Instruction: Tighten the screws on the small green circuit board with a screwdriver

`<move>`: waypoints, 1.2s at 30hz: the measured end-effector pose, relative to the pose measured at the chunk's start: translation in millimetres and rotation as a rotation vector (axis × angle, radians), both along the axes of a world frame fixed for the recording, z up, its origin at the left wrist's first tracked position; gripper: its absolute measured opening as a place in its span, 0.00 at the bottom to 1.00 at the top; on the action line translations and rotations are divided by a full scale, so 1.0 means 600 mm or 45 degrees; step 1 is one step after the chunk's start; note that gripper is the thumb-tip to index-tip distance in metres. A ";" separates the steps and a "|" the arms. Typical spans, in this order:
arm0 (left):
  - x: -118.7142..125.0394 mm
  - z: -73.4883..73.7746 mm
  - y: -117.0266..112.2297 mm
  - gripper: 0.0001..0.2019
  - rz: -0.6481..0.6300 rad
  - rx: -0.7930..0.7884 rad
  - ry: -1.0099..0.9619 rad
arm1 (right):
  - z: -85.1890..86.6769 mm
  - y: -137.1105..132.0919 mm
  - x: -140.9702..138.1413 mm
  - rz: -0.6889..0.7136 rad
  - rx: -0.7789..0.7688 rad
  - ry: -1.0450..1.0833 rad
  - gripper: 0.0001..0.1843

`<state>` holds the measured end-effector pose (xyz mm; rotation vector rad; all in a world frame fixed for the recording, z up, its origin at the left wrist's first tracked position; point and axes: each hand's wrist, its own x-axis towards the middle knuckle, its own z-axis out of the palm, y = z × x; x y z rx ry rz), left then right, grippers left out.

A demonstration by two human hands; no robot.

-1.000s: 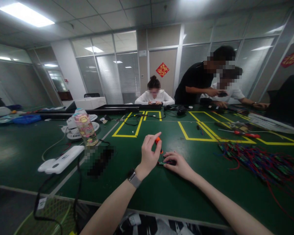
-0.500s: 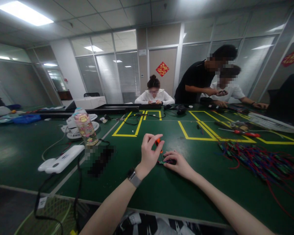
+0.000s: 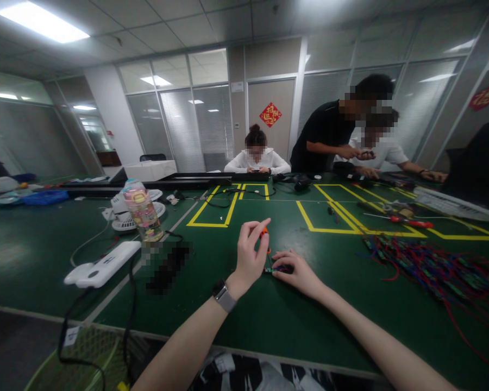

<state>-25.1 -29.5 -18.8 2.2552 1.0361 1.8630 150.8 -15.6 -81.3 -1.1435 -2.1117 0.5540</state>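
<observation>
My left hand [image 3: 249,254], with a watch on its wrist, is raised over the green table [image 3: 269,315] and its fingers pinch the orange handle of a small screwdriver [image 3: 263,233] held upright. The tool points down at a small dark part with green and red bits [image 3: 277,269] lying on the table. My right hand [image 3: 295,271] lies low beside it, fingers closed and pressing that part down against the table.
A tangled heap of red, blue and green wires [image 3: 432,266] lies at the right. A drink bottle [image 3: 142,212], a white power strip [image 3: 101,266] and black cables sit at the left. A red-handled screwdriver [image 3: 407,221] lies among yellow tape boxes. Three people work at the far side.
My left fingers have shifted round the orange handle, as in twisting it. My right hand and the small part have stayed put.
</observation>
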 end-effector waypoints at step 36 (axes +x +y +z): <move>-0.003 0.005 -0.003 0.14 0.001 0.013 -0.001 | 0.002 -0.001 0.001 0.014 -0.038 0.013 0.06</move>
